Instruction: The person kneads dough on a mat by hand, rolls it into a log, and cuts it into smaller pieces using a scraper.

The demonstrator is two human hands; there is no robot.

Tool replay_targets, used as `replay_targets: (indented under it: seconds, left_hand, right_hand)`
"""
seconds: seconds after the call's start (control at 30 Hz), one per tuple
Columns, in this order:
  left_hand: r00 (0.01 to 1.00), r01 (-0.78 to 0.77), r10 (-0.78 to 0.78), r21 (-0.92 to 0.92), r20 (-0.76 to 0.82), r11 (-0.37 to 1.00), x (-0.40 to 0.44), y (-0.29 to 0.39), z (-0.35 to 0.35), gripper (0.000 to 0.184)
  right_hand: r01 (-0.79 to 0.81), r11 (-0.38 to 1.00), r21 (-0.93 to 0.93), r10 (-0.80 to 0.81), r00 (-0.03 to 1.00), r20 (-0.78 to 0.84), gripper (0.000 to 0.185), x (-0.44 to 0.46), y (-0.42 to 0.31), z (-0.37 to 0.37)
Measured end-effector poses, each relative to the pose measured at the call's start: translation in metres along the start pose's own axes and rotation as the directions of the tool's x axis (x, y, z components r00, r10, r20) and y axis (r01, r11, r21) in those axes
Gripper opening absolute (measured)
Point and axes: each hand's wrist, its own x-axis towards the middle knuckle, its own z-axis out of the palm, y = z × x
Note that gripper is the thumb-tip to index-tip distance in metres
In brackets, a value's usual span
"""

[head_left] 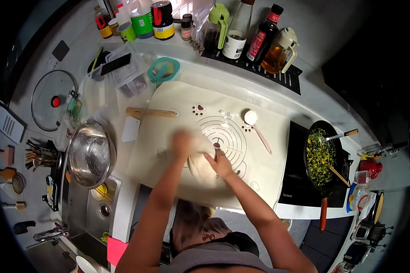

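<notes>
A large pale lump of dough [202, 164] lies on a cream kneading mat [264, 118] printed with circles and paw marks. My right hand [220, 164] grips the dough's right side, its thumb over the top. At the upper left of the dough, my left hand [182, 144] is smeared by motion, and its fingers cannot be made out. Beyond the hands, a wooden rolling pin [150, 112] lies at the mat's left edge, beside a white scraper [130, 128]. A pink-handled spoon [262, 136] holding white powder rests on the right of the mat.
To the left, a steel bowl [92, 154] stands by the sink [93, 218]. On the right, a pan [323, 154] of chopped green and yellow filling sits on the black stove [296, 182]. Bottles [264, 38] line the back ledge, near a teal-rimmed container [164, 70].
</notes>
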Motion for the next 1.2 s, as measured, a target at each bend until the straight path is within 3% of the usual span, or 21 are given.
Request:
replay_targets:
  seconds: [0.03,0.07,0.17,0.2,0.3,0.37,0.43,0.47,0.57,0.6,0.7,0.8,0.9,1.0,1.1,1.2]
  left_hand:
    - [0.999,0.033,-0.030,-0.052,0.043,0.998,-0.011,-0.008,-0.006,0.024]
    - [0.967,0.096,-0.089,-0.016,0.238,0.995,-0.021,-0.013,-0.006,0.024]
    - [0.914,0.115,-0.065,-0.102,0.400,0.988,-0.031,0.001,-0.030,0.030]
    - [0.901,0.226,-0.120,-0.216,0.417,0.950,-0.038,-0.007,-0.022,0.031]
    - [0.896,0.415,-0.246,-0.496,0.370,0.763,-0.068,-0.027,0.003,0.034]
    - [0.902,0.428,-0.367,-0.565,0.226,0.705,-0.092,-0.019,-0.010,0.035]
    - [0.801,0.564,-0.576,-0.529,0.165,0.633,-0.109,-0.005,-0.027,0.035]
    - [0.710,0.658,-0.689,-0.484,0.145,0.576,-0.112,0.003,-0.035,0.036]
    - [0.827,0.478,-0.503,-0.158,-0.253,0.864,-0.103,0.017,-0.032,0.037]
    - [0.825,0.482,-0.469,-0.040,-0.316,0.875,-0.094,0.019,-0.032,0.029]
    - [0.837,0.382,-0.349,-0.008,-0.422,0.924,-0.067,0.019,-0.032,0.024]
    - [0.925,0.367,-0.358,0.054,-0.129,0.928,-0.059,0.005,-0.022,0.027]
    - [0.966,0.256,-0.247,0.165,-0.073,0.953,-0.044,-0.009,-0.013,0.017]
    - [0.941,0.262,-0.297,0.208,0.162,0.943,-0.029,-0.020,-0.009,0.024]
    - [0.924,0.258,-0.310,0.231,0.224,0.938,-0.012,-0.020,-0.009,0.028]
    - [0.968,0.247,-0.235,-0.184,0.088,0.951,-0.001,0.006,-0.009,0.028]
  right_hand:
    - [-0.017,0.997,0.074,0.016,1.000,0.018,0.074,-0.008,0.004,0.006]
    - [-0.037,0.986,0.164,0.035,0.999,0.012,0.070,-0.013,0.008,0.011]
    - [-0.231,0.836,0.497,0.238,0.970,0.049,0.068,-0.018,0.015,0.037]
    - [-0.213,0.841,0.497,0.224,0.974,0.037,0.067,-0.018,0.018,0.038]
    - [-0.106,0.893,0.436,0.136,0.990,-0.036,0.054,-0.027,0.009,0.027]
    - [0.030,0.979,0.204,-0.015,0.997,-0.076,0.053,-0.031,0.016,0.038]
    - [0.195,0.977,-0.092,-0.204,0.972,-0.112,0.053,-0.038,0.005,0.041]
    - [0.227,0.962,-0.154,-0.235,0.972,-0.034,0.053,-0.040,-0.003,0.037]
    - [0.240,0.918,-0.316,-0.261,0.965,-0.026,0.050,-0.027,-0.005,0.048]
    - [0.243,0.911,-0.332,-0.266,0.964,-0.025,0.048,-0.025,-0.007,0.050]
    - [0.166,0.924,-0.345,-0.201,0.977,-0.068,0.048,-0.018,-0.012,0.057]
    - [0.121,0.909,-0.398,-0.151,0.988,-0.045,0.045,-0.010,-0.020,0.053]
    - [0.089,0.910,-0.405,-0.105,0.994,-0.018,0.046,-0.004,-0.026,0.053]
    - [0.098,0.931,-0.352,-0.093,0.995,0.030,0.047,0.004,-0.033,0.045]
    - [0.082,0.936,-0.343,-0.075,0.997,0.033,0.049,0.005,-0.041,0.027]
    - [0.040,0.946,-0.320,-0.068,0.995,-0.076,0.046,-0.009,-0.039,-0.005]
